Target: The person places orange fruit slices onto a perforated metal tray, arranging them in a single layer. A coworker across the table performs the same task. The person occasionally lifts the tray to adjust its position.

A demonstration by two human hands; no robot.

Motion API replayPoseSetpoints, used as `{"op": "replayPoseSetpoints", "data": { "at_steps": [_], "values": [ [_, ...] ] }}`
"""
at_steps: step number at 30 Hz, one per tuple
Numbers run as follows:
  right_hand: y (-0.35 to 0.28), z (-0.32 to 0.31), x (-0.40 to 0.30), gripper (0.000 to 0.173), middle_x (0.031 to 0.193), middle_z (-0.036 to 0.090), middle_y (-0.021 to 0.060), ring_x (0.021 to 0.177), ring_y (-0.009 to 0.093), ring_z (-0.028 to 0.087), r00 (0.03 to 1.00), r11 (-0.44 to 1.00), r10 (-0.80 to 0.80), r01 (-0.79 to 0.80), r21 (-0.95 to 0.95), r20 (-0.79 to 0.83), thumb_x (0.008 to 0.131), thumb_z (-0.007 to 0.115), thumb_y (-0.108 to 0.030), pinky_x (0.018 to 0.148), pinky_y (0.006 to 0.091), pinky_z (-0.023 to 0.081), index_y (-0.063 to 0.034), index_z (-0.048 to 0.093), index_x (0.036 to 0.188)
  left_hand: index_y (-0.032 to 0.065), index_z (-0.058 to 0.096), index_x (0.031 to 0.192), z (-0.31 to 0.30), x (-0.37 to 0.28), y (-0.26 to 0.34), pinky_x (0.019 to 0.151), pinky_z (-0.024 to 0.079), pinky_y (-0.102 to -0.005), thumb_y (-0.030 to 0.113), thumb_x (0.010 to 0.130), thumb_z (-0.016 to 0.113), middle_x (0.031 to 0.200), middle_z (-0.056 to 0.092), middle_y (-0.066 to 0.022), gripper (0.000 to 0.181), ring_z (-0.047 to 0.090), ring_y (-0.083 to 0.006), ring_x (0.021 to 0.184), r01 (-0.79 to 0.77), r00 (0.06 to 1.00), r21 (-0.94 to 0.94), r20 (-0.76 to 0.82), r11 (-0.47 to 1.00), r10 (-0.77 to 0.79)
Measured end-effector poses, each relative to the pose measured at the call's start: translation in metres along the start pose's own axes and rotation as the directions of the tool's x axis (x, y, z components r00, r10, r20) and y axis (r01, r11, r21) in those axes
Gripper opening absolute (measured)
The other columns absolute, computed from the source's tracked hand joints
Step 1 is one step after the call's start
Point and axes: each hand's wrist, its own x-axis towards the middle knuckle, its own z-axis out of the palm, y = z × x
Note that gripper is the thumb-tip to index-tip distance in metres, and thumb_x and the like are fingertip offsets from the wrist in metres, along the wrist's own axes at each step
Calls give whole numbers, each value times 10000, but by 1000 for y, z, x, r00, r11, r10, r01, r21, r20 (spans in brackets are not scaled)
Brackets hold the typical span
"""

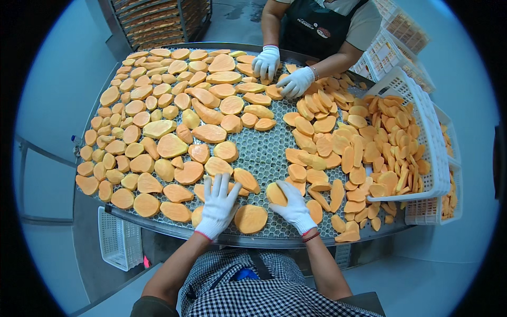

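My left hand (218, 208), in a white knit glove, lies palm down with fingers apart over orange sweet potato slices near the table's front edge. Between thumb and fingers of my gloved right hand (292, 207) is an oval sweet potato slice (276, 194), just above the mesh tray (261, 154). A broad round slice (251, 219) lies flat between my hands. Left of them, many slices (172, 145) are spread mostly in one layer on the mesh. To the right, loose slices (324, 146) overlap in a heap. What lies under my left palm is partly hidden.
Across the table, a co-worker's gloved hands (266, 63) touch slices. A tipped white plastic basket (429, 146) spills slices at right, with more baskets (451, 198) behind it. A rack of loaded trays (154, 23) stands at the back left; a white basket (119, 239) sits below the table.
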Motion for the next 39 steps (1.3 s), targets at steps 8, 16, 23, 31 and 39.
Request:
{"op": "replayPoseSetpoints", "data": {
  "at_steps": [8, 16, 23, 31, 39],
  "values": [
    [10, 2, 26, 806, 1460, 520, 128, 1326, 354, 495, 993, 941, -89, 60, -332, -72, 714, 825, -343, 1145, 462, 405, -135, 539, 1438, 128, 456, 1500, 31, 51, -15, 1215, 159, -648, 385, 828, 800, 1565, 362, -249, 798, 279, -443, 1498, -99, 970, 13, 226, 995, 93],
    [4, 16, 92, 726, 1556, 435, 147, 1407, 379, 431, 980, 974, -147, 120, -190, -135, 769, 833, -282, 1152, 469, 404, -156, 554, 1427, 81, 497, 1414, 32, 56, -13, 1160, 255, -624, 390, 782, 826, 1376, 510, -152, 776, 448, -339, 1362, -177, 965, 5, 196, 984, 173],
    [-4, 36, 119, 623, 1523, 509, 170, 1384, 373, 493, 974, 971, -227, 226, -73, -5, 867, 763, -304, 1167, 431, 402, -111, 572, 1427, 74, 523, 1367, 32, 46, -24, 1184, 251, -604, 307, 819, 801, 1443, 472, -200, 657, 412, -391, 1401, -88, 985, -154, 134, 984, 109],
    [-20, 28, 120, 529, 1391, 622, 188, 1324, 379, 553, 962, 997, -34, 50, 53, -271, 892, 724, -288, 1139, 460, 423, -84, 619, 1369, 76, 541, 1364, 27, 62, -38, 1191, 212, -632, 202, 856, 746, 1460, 458, -231, 562, 380, -437, 1411, 58, 997, -118, -52, 991, -64],
    [5, -5, 19, 376, 1185, 680, 134, 1122, 345, 635, 973, 973, -92, 43, -227, -213, 832, 769, -317, 984, 464, 505, -105, 729, 1140, 99, 614, 1255, -11, 15, -74, 1210, 213, -623, 293, 768, 848, 1492, 461, -234, 574, 352, -461, 1443, -16, 996, -49, 89, 999, 20]
  ]
}}
